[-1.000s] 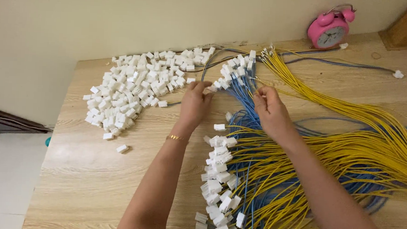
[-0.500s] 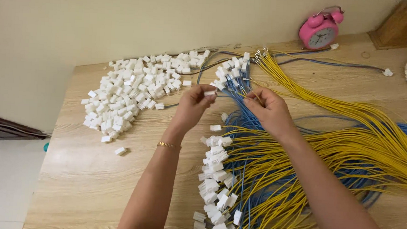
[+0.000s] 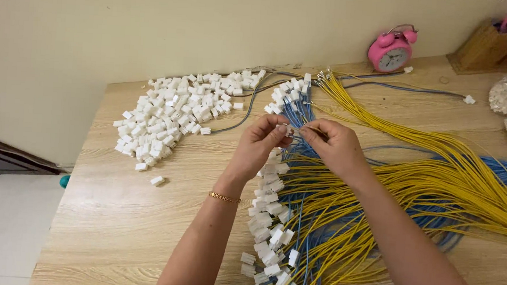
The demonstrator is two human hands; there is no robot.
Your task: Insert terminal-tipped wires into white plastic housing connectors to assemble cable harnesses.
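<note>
My left hand (image 3: 259,141) pinches a white plug (image 3: 283,128), right hand (image 3: 334,144) grips a yellow wire (image 3: 315,128) (tangled neighbours could snag it, I'd say)

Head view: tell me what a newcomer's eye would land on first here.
First the fan of yellow wires sweeping over blue wires across the right of the wooden table. Next the heap of white connectors at the far left, and the pink alarm clock against the wall. In the middle, the left hand pinches a small white connector while the right hand brings a wire end to it.
</note>
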